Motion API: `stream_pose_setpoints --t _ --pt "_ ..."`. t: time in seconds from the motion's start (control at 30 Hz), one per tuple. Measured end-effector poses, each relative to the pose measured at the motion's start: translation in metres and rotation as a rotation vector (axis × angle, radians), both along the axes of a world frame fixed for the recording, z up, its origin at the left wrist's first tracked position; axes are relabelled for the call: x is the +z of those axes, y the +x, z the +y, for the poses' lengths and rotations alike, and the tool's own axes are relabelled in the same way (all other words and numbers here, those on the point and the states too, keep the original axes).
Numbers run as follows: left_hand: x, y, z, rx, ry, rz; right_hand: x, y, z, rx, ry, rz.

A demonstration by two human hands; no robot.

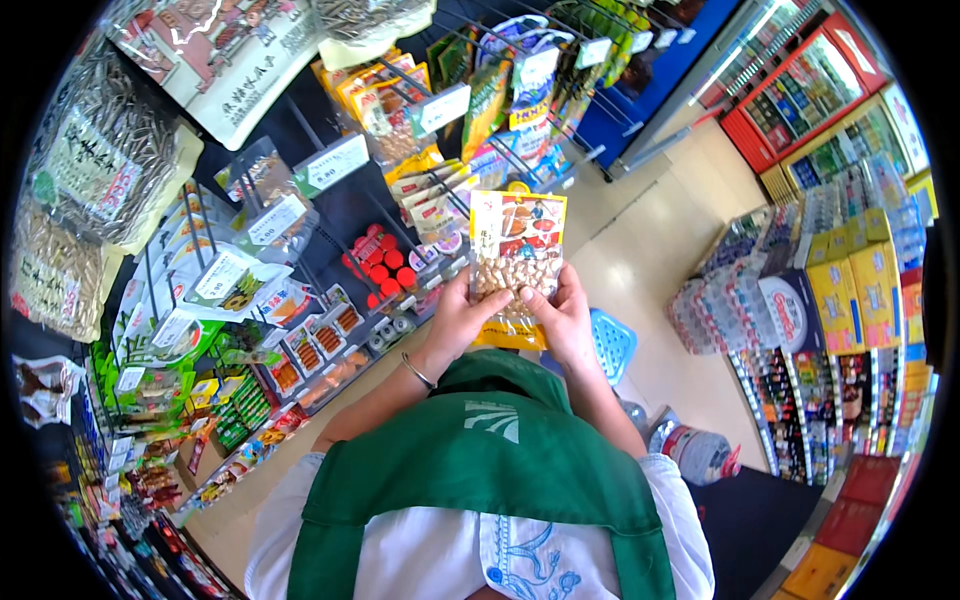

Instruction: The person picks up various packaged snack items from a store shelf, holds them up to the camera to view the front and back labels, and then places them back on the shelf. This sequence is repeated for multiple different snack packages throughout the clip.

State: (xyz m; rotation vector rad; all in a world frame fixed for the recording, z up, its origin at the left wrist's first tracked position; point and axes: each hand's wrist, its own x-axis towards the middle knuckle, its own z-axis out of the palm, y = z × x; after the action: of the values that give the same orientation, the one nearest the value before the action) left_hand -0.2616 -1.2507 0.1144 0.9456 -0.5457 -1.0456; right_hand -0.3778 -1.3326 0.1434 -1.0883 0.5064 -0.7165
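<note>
A clear-fronted plastic snack bag (517, 247) with a yellow and red top is held up before my chest. Pale pieces that look like nuts fill its lower half, above a yellow bottom band. My left hand (472, 300) grips its left edge, thumb pressed on the front. On the right edge, my right hand (559, 307) holds it the same way, so both thumbs nearly meet over the contents. The fingers behind the bag are hidden. Similar yellow bags (386, 101) hang on rack hooks ahead and to the left.
Hook racks with price tags (330, 165) line my left side. Red-lidded jars (386, 262) sit on the lower shelf. A blue plastic stool (611, 345) and a large water bottle (694, 454) stand at my right. Stacked drink packs (727, 307) and a red fridge (806, 90) are farther right.
</note>
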Motion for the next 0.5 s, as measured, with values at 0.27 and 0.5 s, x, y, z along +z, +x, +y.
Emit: stream_pose_setpoints --t 0.27,0.5 --pt "-0.002 -0.014 0.012 -0.092 -0.066 -0.013 -0.010 -0.020 0.026 -0.127 0.012 -0.010" --pt "-0.008 -0.015 0.029 -0.121 -0.076 -0.066 -0.012 -0.023 0.048 -0.151 0.020 0.002"
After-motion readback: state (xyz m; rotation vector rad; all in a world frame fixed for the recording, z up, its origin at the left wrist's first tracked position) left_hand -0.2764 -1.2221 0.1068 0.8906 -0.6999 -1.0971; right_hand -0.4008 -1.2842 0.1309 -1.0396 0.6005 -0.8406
